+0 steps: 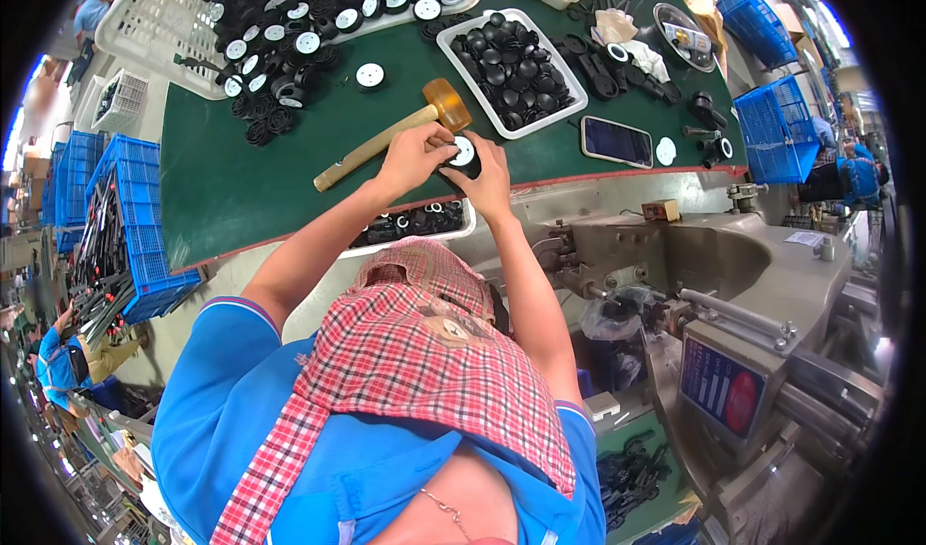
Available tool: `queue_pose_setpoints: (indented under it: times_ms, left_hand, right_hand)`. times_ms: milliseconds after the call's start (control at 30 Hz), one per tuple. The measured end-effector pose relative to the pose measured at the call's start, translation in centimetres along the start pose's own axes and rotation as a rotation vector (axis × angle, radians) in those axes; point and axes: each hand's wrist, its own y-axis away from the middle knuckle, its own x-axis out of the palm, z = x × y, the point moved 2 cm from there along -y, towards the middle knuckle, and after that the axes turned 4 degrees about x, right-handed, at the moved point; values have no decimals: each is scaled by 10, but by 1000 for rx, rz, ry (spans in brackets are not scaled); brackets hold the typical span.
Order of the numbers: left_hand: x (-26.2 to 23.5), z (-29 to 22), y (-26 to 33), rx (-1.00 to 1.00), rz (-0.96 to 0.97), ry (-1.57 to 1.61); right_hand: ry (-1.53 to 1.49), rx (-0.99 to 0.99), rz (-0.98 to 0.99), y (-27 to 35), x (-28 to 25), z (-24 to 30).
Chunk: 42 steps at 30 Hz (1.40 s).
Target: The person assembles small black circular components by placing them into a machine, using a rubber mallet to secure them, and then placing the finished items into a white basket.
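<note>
Snugly | white-faced black disc [465, 150] lies between the hands [415, 159] | both gripping its sides

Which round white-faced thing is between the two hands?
The white-faced piece just below the amber mallet head, between the left hand and right hand; the others lie farther away, untouched.

Round black part [471, 168], white disc [465, 150] facing up, held between left hand [417, 158] and right hand [488, 180], near green table [280, 203] edge.

Wheel [464, 150] between 2 hands [491, 183], on table [227, 203] — mallet [376, 148] left of tray [548, 123], caps [509, 68] inside, phone [617, 143] right
</note>
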Motion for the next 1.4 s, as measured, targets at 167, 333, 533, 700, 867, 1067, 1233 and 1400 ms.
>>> queue_pose_setpoints:
  times_ms: [167, 333, 533, 700, 867, 1067, 1233, 1400]
  left_hand:
    - [-2, -9, -9, 42, 29, -120]
    - [1, -6, -14, 2, 42, -129]
    - [0, -14, -19, -8, 88, -181]
    - [4, -11, -18, 87, 114, -266]
    - [3, -22, -16, 66, 142, -393]
    - [1, -15, -24, 40, 185, -369]
    - [0, -23, -36, -20, 203, -460]
    - [-1, -18, -56, 40, 296, -719]
  right_hand:
    - [4, 2, -5, 0, -1, -2]
    - [-5, 3, -13, -1, -2, 2]
    - [1, -20, -20, 0, -2, 0]
    - [-16, -25, -40, 0, -3, -1]
    - [-6, -24, -16, -1, -3, -4]
    - [1, -14, 11, -1, -2, -5]
    - [6, -11, 4, 0, -1, -6]
    - [4, -44, 0, 0, 4, -10]
